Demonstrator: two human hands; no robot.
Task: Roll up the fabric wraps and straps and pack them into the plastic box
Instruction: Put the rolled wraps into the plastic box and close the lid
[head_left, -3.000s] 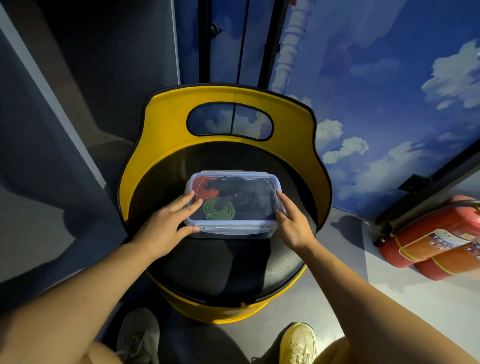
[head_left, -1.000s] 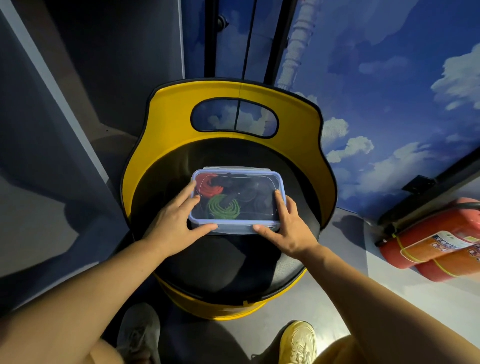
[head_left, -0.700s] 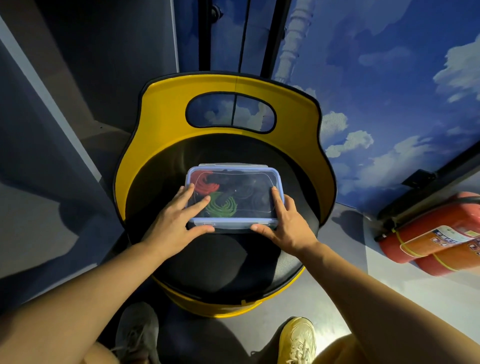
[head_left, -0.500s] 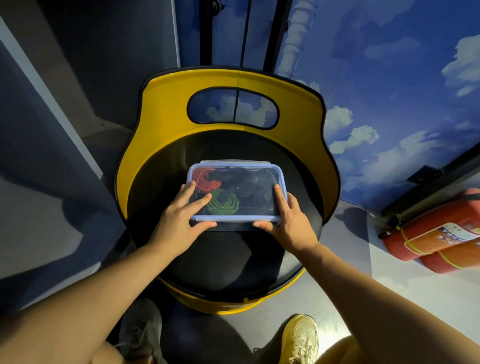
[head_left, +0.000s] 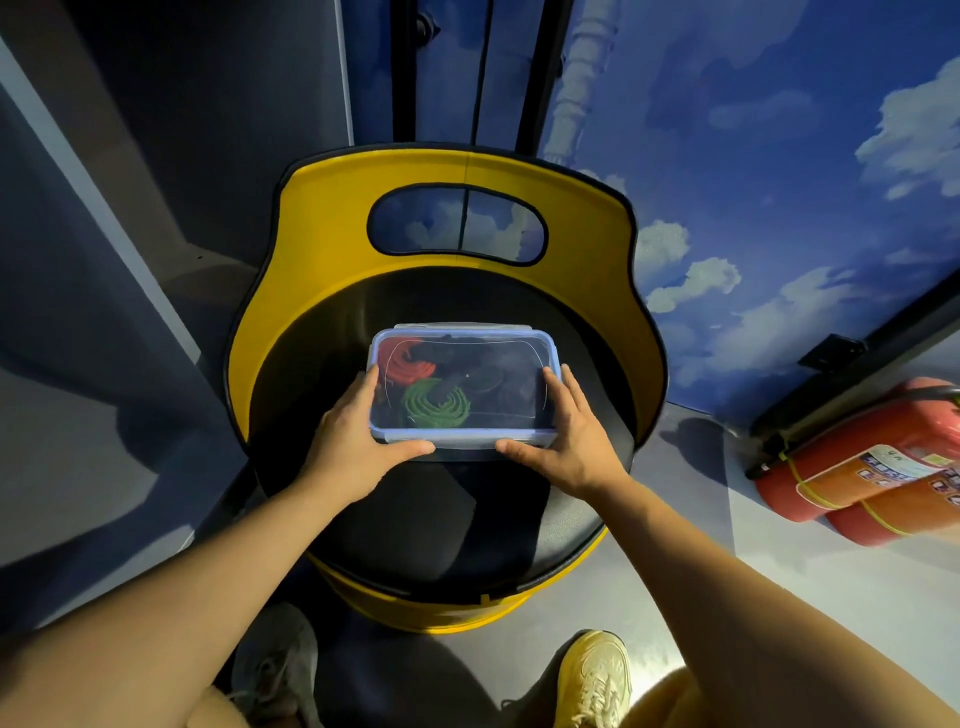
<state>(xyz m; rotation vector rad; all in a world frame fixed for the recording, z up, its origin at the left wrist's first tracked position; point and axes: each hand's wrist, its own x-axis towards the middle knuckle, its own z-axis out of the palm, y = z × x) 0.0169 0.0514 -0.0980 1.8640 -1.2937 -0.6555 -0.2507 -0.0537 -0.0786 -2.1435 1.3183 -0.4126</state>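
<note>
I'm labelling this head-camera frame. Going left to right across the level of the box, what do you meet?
Left hand → red roll → green roll → right hand → fire extinguishers.

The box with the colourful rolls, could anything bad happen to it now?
Maybe. Both hands, left hand and right hand, grip the plastic box only at its near corners, so it might slip or tip. Its near clip may not be latched, so the lid could pop and the rolls spill onto the seat.

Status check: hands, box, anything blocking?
Left hand and right hand grip the plastic box at its near corners. Lid on, red roll and green roll inside. Nothing blocking.
</note>
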